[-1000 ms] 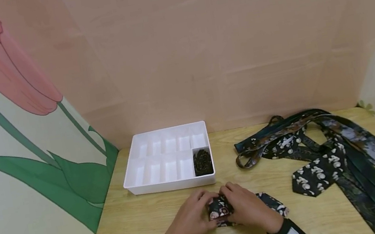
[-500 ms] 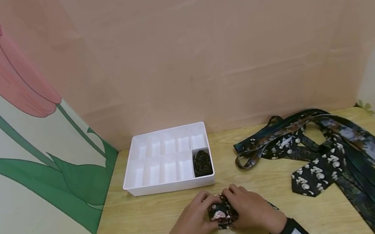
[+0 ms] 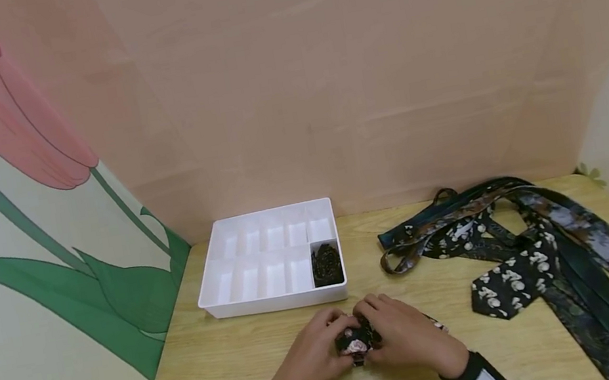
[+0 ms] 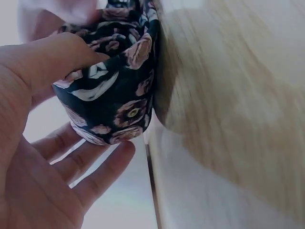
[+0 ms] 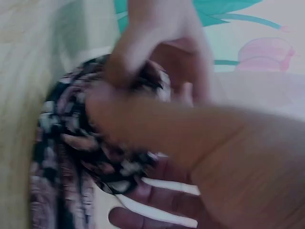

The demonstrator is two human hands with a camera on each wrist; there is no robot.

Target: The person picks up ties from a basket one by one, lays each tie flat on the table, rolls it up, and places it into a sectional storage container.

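Note:
A black necktie with pink and white flowers (image 3: 356, 345) is coiled into a roll on the table, between the two hands. My left hand (image 3: 310, 356) grips the coil from the left. In the left wrist view its thumb presses into the top of the roll (image 4: 107, 100), and its fingers touch the outer side. From the right, my right hand (image 3: 404, 339) holds the same roll, thumb on the near side. The loose tail (image 5: 62, 191) runs off along the tabletop in the right wrist view; the right hand hides most of it in the head view.
Behind the hands stands a white divided tray (image 3: 274, 303), with a dark rolled piece of fabric (image 3: 326, 266) in its front right compartment. Several patterned neckties (image 3: 518, 279) lie in a heap at the right. A wall (image 3: 335, 79) closes off the table's back.
The necktie's roll has turned between the fingers. Its loose tail, spread out to the right of the right hand earlier, now shows only a small end there.

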